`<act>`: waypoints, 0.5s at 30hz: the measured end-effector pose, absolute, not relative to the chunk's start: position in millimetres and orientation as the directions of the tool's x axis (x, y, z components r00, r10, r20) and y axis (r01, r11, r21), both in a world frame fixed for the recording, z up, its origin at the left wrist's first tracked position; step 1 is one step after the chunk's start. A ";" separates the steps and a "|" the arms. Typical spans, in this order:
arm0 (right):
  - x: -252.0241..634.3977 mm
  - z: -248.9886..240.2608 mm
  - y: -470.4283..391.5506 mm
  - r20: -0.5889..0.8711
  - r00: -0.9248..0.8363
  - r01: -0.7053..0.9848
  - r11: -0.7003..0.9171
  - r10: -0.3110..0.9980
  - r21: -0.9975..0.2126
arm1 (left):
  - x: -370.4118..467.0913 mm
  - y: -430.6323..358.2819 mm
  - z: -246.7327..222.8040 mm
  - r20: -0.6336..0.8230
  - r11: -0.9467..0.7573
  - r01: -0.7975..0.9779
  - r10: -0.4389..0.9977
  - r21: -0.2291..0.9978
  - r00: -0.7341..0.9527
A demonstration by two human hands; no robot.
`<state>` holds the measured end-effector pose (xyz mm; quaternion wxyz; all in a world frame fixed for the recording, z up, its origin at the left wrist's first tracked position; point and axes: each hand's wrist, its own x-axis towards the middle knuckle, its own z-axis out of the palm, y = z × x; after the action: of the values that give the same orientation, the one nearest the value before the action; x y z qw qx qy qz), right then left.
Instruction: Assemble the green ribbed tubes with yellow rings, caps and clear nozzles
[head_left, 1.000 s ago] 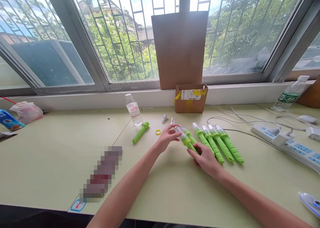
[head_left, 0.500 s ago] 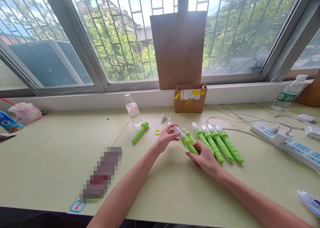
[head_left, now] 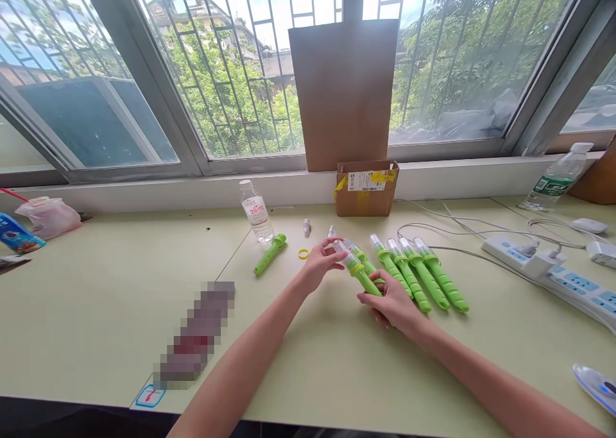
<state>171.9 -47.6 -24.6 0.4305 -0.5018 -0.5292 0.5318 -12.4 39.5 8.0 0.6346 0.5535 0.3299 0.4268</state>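
Note:
Between my hands is a green tube with a clear end and a yellow ring, tilted over the table. My left hand pinches its clear end. Lower down, my right hand grips the green body. Just behind it lies another green tube, partly covered. To the right, several similar clear-tipped tubes lie side by side. A green tube without a clear end rests to the left, near a loose yellow ring. Two small clear pieces lie beyond my left hand, one a clear-and-white piece.
A water bottle stands behind the lone tube. At the back is a small cardboard box below a brown board. Cables and a power strip occupy the right, with another bottle behind.
The clear-and-white piece has rolled slightly left and turned. The other small clear piece beyond my left hand has shifted a little right. Both hands keep nearly the same place on the tube.

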 end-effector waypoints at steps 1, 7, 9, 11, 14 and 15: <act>171.9 -25.5 -47.1 -0.067 -0.132 0.071 -0.058 0.989 -0.996 | -12.5 39.8 7.8 0.050 0.026 -0.176 0.907 0.984 0.418; 175.7 -24.2 -42.6 -0.044 -0.256 0.073 -0.026 0.966 -0.997 | -12.4 41.0 8.5 0.042 0.032 -0.179 0.919 0.983 0.393; 176.9 -23.1 -42.2 -0.048 -0.272 0.051 -0.035 0.961 -0.998 | -11.9 40.8 8.7 0.041 0.033 -0.180 0.919 0.983 0.392; 177.4 -23.3 -42.4 -0.072 -0.254 0.041 -0.064 0.965 -0.997 | -11.4 40.5 8.2 0.044 0.031 -0.181 0.918 0.983 0.395; 176.5 -25.5 -43.1 -0.097 -0.195 0.055 -0.088 0.976 -0.995 | -11.0 40.1 7.2 0.048 0.026 -0.179 0.917 0.983 0.396; 175.9 -26.2 -43.2 -0.091 -0.183 0.062 -0.081 0.979 -0.995 | -11.0 40.1 7.1 0.047 0.026 -0.178 0.918 0.984 0.394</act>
<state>175.9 -43.2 -26.2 0.4154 -0.4859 -0.5357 0.5516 -11.0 40.1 7.1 0.6311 0.5465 0.3387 0.4340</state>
